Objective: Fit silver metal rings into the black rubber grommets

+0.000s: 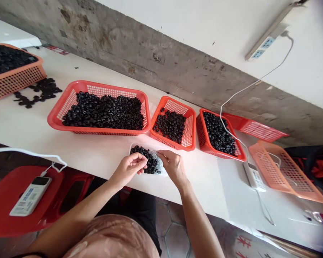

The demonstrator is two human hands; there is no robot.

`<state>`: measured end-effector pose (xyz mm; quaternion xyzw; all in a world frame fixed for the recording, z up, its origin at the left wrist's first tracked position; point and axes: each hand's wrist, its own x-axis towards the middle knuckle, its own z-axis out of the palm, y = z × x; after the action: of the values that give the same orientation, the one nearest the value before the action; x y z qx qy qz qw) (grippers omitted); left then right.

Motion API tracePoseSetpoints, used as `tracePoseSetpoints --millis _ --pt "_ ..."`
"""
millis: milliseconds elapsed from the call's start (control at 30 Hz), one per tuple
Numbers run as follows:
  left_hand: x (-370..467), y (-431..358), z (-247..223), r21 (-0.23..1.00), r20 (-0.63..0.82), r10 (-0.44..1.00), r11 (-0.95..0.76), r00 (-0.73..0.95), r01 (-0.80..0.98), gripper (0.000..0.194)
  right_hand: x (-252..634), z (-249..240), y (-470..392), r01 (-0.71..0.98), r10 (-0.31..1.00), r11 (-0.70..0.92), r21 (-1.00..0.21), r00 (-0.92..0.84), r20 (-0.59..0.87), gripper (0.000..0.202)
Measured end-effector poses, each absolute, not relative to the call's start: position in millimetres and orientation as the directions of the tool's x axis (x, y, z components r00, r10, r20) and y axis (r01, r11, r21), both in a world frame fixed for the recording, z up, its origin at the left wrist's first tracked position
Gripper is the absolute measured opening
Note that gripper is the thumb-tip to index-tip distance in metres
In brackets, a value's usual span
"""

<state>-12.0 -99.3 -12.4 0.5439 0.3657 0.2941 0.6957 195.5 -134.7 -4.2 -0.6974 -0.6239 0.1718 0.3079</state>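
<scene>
Above the clear tray (163, 146) of black pieces (144, 148), I'm pinching both my left grip (142, 164) and right grip (160, 154), contents unclear, probably keeping pieces within reach.

Head camera above table (201, 190), facing forward and down, tilted; wall (150, 53) beyond.

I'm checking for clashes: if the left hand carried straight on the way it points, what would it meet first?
The left hand would probably meet the small black pieces in the clear tray first; its height above them is unclear.
</scene>
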Motion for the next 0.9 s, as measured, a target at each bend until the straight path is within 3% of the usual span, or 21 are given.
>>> tracePoseSetpoints --millis 100,200,300,433,600,700,767,833,900 --pt "-2.4 -98.9 -15.2 0.991 -0.049 0.865 -0.020 0.499 0.133 0.025 190.9 -0.8 -146.6 0.549 0.966 -0.064 -0.833 0.242 0.086 0.023" --pt "8.0 -98.6 -17.9 0.919 0.182 0.867 -0.318 0.464 0.233 0.026 184.4 4.9 -155.4 0.382 0.962 -0.151 -0.912 0.271 -0.046 0.022" --pt "14.9 -100.6 -19.4 0.832 0.339 0.806 -0.498 0.485 0.245 0.021 180.2 8.2 -159.4 0.225 0.954 -0.193 -0.955 0.269 -0.129 0.024" --pt "17.9 -105.4 -20.0 0.810 0.400 0.793 -0.541 0.460 0.228 0.018 176.7 3.8 -160.3 0.005 0.941 -0.210 -0.978 0.274 -0.201 0.030" --pt "19.0 -110.6 -16.0 0.834 0.320 0.828 -0.477 0.460 0.278 0.022 166.5 -5.8 -161.8 -0.147 0.921 -0.203 -0.968 0.307 -0.240 0.035" --pt "21.4 -111.3 -11.5 0.880 0.266 0.861 -0.400 0.434 0.255 0.022 158.2 -10.9 -165.8 -0.026 0.893 -0.141 -0.990 0.428 -0.139 0.033" --pt "23.6 -109.4 -9.4 0.927 0.204 0.883 -0.314 0.423 0.208 0.021 154.7 -15.4 -169.8 0.234 0.847 -0.063 -0.970 0.527 0.072 0.029" --pt "25.3 -105.4 -9.3 0.975 0.076 0.880 -0.164 0.468 0.149 0.026 154.5 -21.1 -173.9 0.539 0.798 -0.005 -0.842 0.510 0.322 0.027" --pt "25.4 -100.5 -11.5 0.994 -0.071 0.844 0.018 0.532 0.104 0.032 157.4 -26.3 -176.7 0.729 0.771 0.003 -0.684 0.434 0.466 0.029"
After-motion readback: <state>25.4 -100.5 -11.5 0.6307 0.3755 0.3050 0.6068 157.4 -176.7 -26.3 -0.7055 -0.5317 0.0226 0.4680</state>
